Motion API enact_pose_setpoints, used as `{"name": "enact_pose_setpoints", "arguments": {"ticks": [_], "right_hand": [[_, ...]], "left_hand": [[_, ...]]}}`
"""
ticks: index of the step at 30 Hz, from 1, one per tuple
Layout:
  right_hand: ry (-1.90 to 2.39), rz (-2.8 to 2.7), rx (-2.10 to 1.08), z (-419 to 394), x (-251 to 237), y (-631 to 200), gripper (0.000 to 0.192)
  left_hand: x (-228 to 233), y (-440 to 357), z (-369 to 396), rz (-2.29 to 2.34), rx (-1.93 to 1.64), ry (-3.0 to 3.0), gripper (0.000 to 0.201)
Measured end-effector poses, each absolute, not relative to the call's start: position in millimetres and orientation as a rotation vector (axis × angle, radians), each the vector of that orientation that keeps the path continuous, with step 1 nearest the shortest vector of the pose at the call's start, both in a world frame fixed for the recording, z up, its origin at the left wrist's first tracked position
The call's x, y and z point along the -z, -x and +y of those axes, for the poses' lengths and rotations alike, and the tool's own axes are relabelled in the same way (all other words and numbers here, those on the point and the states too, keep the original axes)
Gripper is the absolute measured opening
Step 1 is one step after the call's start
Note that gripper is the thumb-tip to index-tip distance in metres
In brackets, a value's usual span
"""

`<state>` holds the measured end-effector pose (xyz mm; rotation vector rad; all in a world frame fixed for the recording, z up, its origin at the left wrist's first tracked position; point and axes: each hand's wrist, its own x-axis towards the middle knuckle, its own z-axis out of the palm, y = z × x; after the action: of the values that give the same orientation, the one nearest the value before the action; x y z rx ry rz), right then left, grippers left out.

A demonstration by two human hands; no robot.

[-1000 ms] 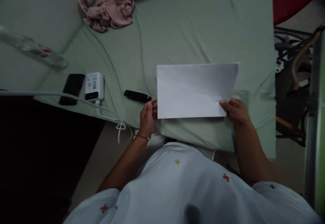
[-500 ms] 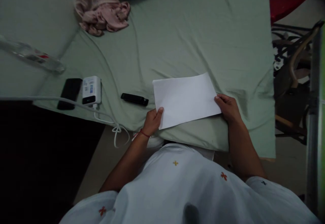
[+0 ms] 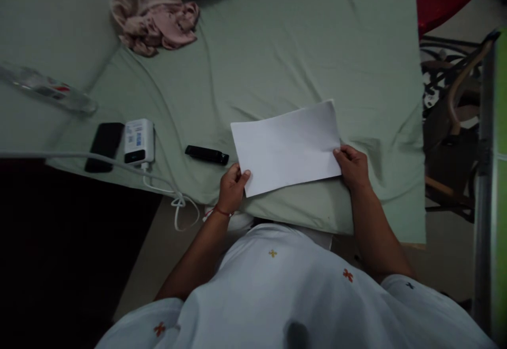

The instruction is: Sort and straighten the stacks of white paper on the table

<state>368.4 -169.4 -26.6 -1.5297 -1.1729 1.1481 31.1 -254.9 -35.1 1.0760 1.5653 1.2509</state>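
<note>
Now both hands, left hand; right hand, pinch paper corners.

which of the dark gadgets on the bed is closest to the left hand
The slim black stick, lying just beyond the left hand. The black phone lies much farther off, past the white power bank.

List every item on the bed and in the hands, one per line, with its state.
Sheet of paper: held at both near corners, tilted, over the bed.
Left hand: pinching the paper's near left corner.
Right hand: gripping the paper's near right corner.
Black stick-shaped device: lying flat, untouched.
White power bank: lying flat, white cable plugged in.
Black phone: lying flat, screen dark.
Pink cloth: crumpled.
Clear bottle: lying on its side.
Green bedsheet: wrinkled.
</note>
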Motion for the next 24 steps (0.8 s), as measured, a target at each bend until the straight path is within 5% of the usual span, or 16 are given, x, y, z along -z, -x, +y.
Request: {"name": "enact_pose_setpoints", "arguments": {"ticks": [10, 24], "right_hand": [[1.554, -1.178, -0.909, -165.6, 33.0, -375.5, 0.030], [1.555, -1.239, -0.914, -166.1, 38.8, -377.2, 0.029]], "left_hand": [[46.2, -32.7, -253.1, 1.760, -1.358, -1.126, 0.042], [51.9, -42.9, -245.0, 2.084, -1.023, -1.665, 0.037]]}}
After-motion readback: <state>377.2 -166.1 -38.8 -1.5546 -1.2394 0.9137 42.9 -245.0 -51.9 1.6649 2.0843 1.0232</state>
